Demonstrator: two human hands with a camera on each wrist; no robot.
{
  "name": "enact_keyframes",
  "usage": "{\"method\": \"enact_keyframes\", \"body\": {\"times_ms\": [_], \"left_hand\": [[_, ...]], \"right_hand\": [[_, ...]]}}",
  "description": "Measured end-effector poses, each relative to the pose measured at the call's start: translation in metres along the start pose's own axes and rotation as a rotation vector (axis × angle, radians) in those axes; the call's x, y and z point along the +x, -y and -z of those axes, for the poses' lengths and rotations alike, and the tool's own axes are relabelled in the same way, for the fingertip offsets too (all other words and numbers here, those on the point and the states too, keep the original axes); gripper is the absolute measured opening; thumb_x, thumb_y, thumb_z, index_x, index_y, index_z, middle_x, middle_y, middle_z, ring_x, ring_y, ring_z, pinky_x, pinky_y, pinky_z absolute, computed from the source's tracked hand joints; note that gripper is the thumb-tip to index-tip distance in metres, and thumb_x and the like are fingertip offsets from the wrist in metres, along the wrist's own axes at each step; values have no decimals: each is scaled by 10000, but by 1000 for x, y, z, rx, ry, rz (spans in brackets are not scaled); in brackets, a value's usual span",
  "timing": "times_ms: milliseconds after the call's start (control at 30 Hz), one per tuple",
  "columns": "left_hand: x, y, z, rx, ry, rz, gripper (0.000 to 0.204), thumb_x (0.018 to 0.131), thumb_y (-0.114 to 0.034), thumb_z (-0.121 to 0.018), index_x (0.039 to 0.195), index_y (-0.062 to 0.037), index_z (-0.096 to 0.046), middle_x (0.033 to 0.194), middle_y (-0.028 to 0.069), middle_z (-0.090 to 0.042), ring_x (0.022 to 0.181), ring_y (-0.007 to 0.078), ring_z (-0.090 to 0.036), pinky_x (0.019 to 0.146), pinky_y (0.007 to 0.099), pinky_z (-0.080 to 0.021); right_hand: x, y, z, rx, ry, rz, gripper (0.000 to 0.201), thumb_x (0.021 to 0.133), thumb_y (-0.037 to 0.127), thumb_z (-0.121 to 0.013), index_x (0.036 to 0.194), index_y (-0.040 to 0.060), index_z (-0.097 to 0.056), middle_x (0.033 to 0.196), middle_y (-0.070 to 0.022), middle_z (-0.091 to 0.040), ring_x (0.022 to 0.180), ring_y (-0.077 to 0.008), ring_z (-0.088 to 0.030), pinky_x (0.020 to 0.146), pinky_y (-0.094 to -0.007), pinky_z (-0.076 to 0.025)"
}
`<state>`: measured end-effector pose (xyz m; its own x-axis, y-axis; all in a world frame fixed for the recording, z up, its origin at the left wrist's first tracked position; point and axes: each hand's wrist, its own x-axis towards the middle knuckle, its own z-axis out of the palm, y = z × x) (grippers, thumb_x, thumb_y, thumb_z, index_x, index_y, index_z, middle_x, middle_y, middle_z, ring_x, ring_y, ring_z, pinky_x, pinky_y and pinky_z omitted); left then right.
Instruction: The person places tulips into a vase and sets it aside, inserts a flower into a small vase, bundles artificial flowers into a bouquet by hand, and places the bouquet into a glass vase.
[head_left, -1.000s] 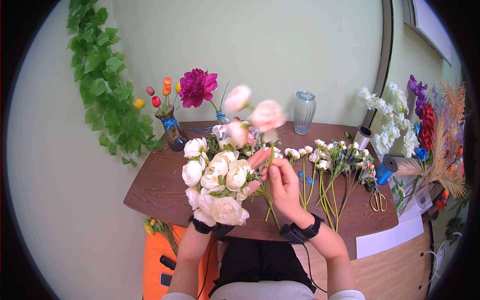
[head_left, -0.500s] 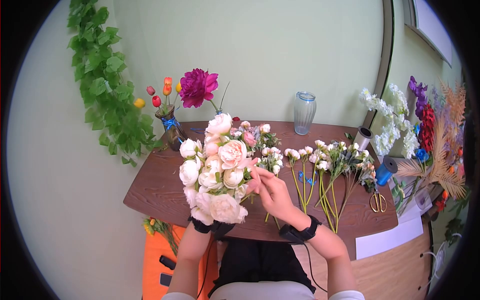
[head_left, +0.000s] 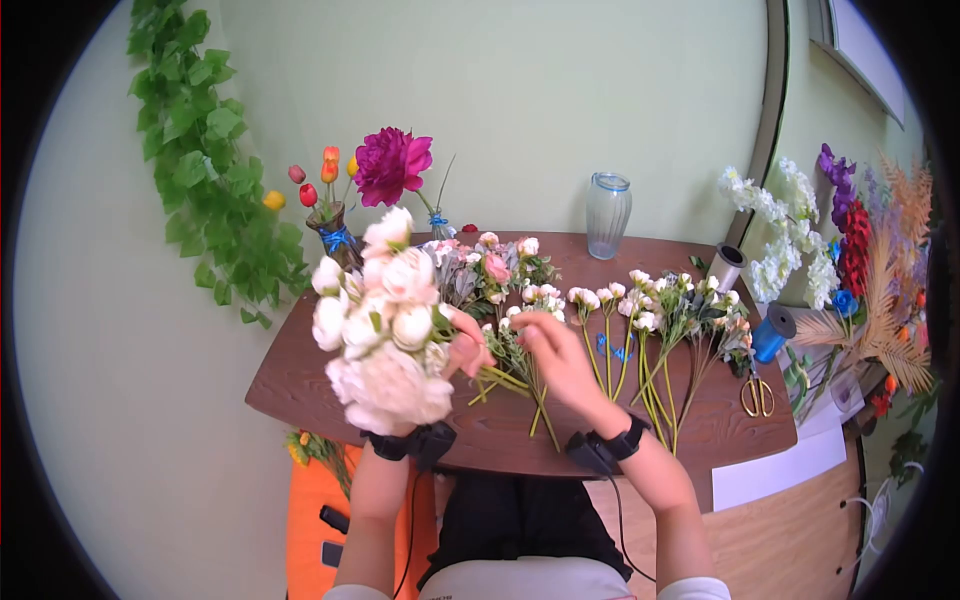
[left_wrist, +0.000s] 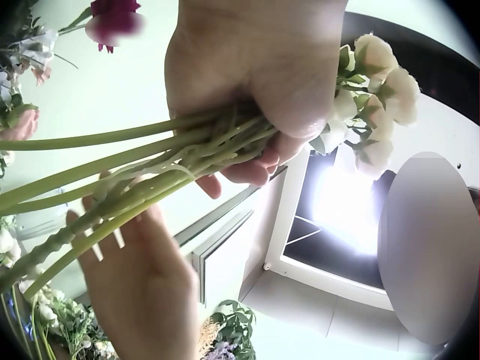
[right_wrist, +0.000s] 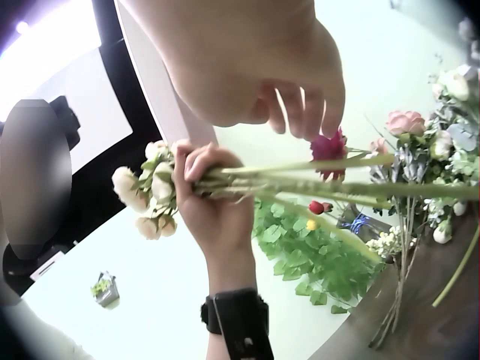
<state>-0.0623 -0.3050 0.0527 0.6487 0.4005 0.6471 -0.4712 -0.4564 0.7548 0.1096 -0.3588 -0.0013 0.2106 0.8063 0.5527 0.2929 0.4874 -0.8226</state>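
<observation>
In the head view my left hand (head_left: 467,345) grips a bunch of white and pale pink artificial peonies (head_left: 395,385) above the table's left part. The blooms lean left and the green stems stick out to the right. The left wrist view shows the thick stems (left_wrist: 90,172) gathered in that fist. My right hand (head_left: 560,360) is just right of the stems, its fingers loosely bent and holding nothing. In the right wrist view, the same hand (right_wrist: 255,60) hovers over the stems, apart from the peony heads (right_wrist: 154,187).
On the brown table (head_left: 300,380) lie white-flowered sprays (head_left: 640,320), a pink-and-grey bunch (head_left: 490,265), gold-handled scissors (head_left: 757,397) and ribbon spools (head_left: 773,335). A glass vase (head_left: 607,215) stands at the back. Tulips (head_left: 330,165) and a magenta peony (head_left: 393,165) stand back left.
The pale pink peonies that my right hand held have joined the left hand's bunch, and the right hand has let go. The bunch has moved left and tilted, baring its stems.
</observation>
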Motion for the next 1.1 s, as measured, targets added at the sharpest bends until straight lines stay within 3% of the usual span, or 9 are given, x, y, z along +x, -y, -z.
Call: {"method": "enact_keyframes", "body": {"times_ms": [100,233,267,300,367,433,633,700,1100], "left_hand": [[-3,1,-2,-78,-150,15,161,891,-191,-449,845,-37,-438,532,-13,-327,476,98,-372,477,255,-387],[-4,3,3,-164,-110,-6,156,895,-188,-440,834,-45,-436,519,-23,-297,461,89,-337,453,233,-342],[-5,4,2,-164,-131,-6,155,895,-188,-442,838,-43,-439,515,-24,-291,463,88,-337,454,231,-343],[-6,5,1,-164,-152,-6,155,894,-187,-444,842,-41,-442,511,-25,-285,464,87,-337,455,229,-344],[-6,7,1,-124,-171,20,162,898,-205,-436,802,-75,-421,504,-31,-273,451,79,-318,437,226,-315],[-10,9,-3,-110,-173,25,158,896,-204,-438,808,-74,-421,515,-28,-277,461,82,-321,445,228,-316],[-10,13,-3,-67,-185,37,147,891,-200,-443,826,-70,-422,546,-18,-289,492,91,-329,469,234,-319],[-10,13,-3,-50,-193,32,144,890,-199,-445,832,-69,-422,556,-14,-293,502,95,-331,477,236,-320],[-9,17,1,54,-226,34,135,880,-192,-455,868,-61,-423,618,6,-318,564,114,-347,525,247,-325]], "right_hand": [[13,-51,17,-22,-32,-243,169,838,70,-433,948,-10,-534,797,-71,-565,686,-132,-543,630,-271,-439],[12,-116,25,-409,87,-411,250,789,212,-520,876,-19,-559,783,-173,-600,731,-276,-597,663,-353,-454],[13,-95,26,-498,218,-542,348,739,309,-574,841,-24,-580,820,-223,-593,801,-336,-588,705,-393,-455],[12,-95,24,-498,220,-537,348,739,309,-574,841,-24,-580,820,-223,-593,801,-336,-588,705,-393,-455],[1,-97,19,-800,419,-491,376,723,338,-607,633,-26,-585,567,-169,-576,569,-190,-605,562,-303,-473],[-5,-100,16,-885,373,-411,384,707,350,-624,638,-27,-597,584,-165,-588,528,-216,-597,555,-321,-475],[-1,-103,20,-687,434,-511,316,707,286,-650,637,-16,-588,561,-118,-580,472,-173,-574,467,-294,-456],[-2,-93,21,-432,447,-730,272,747,213,-620,591,2,-547,550,-87,-573,437,-125,-545,386,-247,-414],[-10,-43,30,47,288,-564,253,777,18,-570,860,35,-332,636,-48,-518,438,-113,-543,342,-207,-398]]}}
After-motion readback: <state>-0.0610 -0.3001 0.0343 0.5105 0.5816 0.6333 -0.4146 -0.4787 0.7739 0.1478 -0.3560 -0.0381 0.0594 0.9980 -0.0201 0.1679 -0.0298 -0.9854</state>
